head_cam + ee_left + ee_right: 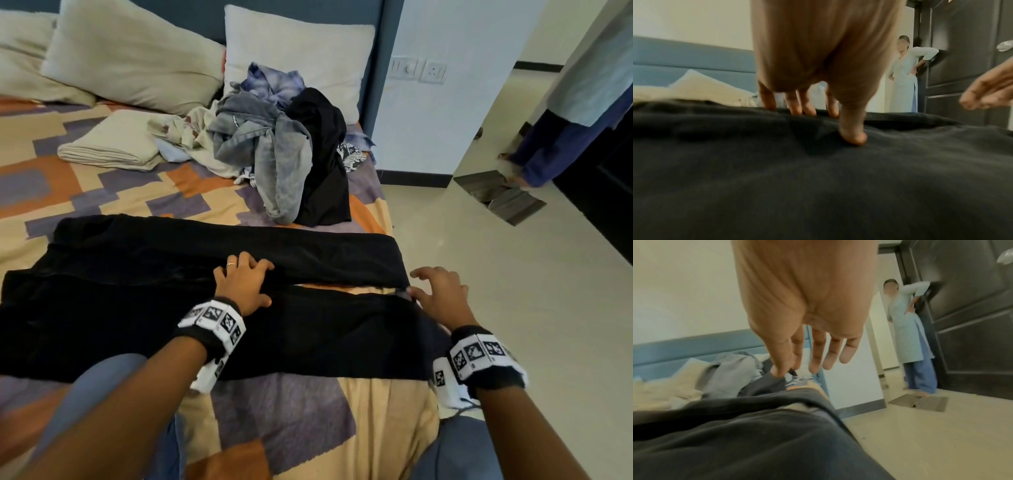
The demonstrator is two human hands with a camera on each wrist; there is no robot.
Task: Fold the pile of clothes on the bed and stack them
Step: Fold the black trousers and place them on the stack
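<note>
left hand point(242, 281): palm down, fingers spread and nearly straight, tips and thumb point(854, 134) pressing flat on the black trousers point(171, 308); grips nothing
left arm: reaches in from lower left, wrist band with markers just above the cloth
right hand point(440, 294): at the bed's right edge, thumb and index pinching the hem end of the trousers' far leg; other fingers point(830, 358) loose and extended over the floor
right arm: comes in from lower right, wrist raised off the bed
black trousers: spread crosswise on the near part of the bed point(308, 411), two legs side by side with a thin gap toward the right; left hand sits near the middle, right hand at the right-hand leg end
unfolded pile point(284, 150): grey, black, blue-white garments heaped farther up the bed, well apart from both hands
folded cream cloth point(109, 144): left of the pile, flat
pillows point(137, 58): against the blue headboard
bystander point(908, 337): standing by the dark door, hands on hips
</note>
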